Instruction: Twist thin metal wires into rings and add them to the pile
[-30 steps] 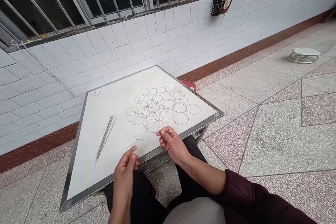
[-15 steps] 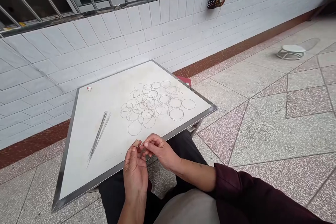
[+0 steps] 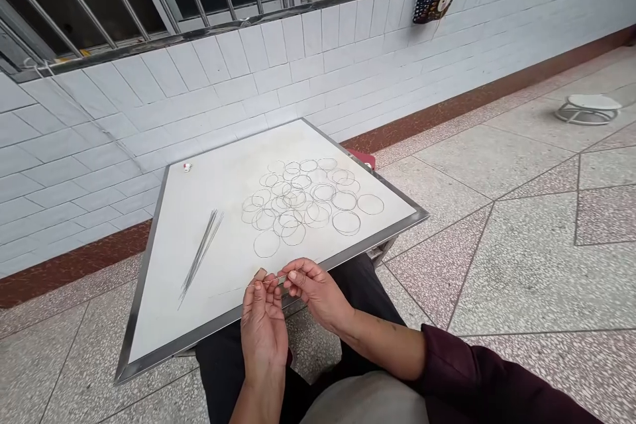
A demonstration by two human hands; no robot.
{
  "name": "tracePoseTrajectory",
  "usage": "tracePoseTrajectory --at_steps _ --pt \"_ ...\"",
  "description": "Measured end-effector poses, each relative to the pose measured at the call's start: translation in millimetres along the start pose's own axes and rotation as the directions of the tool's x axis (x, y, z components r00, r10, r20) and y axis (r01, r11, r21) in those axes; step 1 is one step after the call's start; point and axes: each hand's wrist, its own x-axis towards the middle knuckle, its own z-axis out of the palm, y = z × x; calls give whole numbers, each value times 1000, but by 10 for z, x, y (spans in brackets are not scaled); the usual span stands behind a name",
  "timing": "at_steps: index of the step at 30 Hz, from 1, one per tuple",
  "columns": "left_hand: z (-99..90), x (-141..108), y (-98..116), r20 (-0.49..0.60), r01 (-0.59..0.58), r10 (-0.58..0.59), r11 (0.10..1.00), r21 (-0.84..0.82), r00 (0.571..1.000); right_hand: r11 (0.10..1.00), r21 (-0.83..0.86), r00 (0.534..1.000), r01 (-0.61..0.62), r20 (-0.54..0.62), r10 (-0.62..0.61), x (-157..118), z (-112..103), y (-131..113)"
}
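Above the table's near edge, my left hand [image 3: 264, 328] pinches a thin wire [image 3: 273, 279] between thumb and fingers. A tan wrap, perhaps tape, covers one of its fingertips. My right hand [image 3: 318, 291] grips the same wire a little to the right, thumb against forefinger. Just beyond my hands, many thin wire rings [image 3: 346, 223] lie overlapping on the white tabletop [image 3: 228, 331]. To the left is a loose bundle of straight wires [image 3: 200, 255], lying slantwise. Whether the held wire's ends are joined is too small to tell.
A metal rim [image 3: 358, 254] edges the table, which stands near a white tiled wall [image 3: 199, 112]. A small red-and-white object [image 3: 187, 167] sits at the far left corner. A black basket [image 3: 434, 3] hangs from the window ledge. A low white stool [image 3: 589, 109] stands farther right.
The view has swung slightly left, so the table and hands appear farther right. My right hand has drawn a little away from my left, showing more wire between them.
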Motion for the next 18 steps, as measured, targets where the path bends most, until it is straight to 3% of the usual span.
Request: tracePoseTrajectory --at_steps 7,12,18 --pt "-20 2 23 5 21 -21 998 -51 1000 1000 -8 998 -30 52 31 -26 -6 22" --pt "-45 0 73 78 1 4 997 -76 997 996 -72 991 -43 127 52 -50 -7 12" --pt "-54 -28 134 85 -18 29 991 -132 996 996 -71 990 -48 126 56 -52 -7 -11"
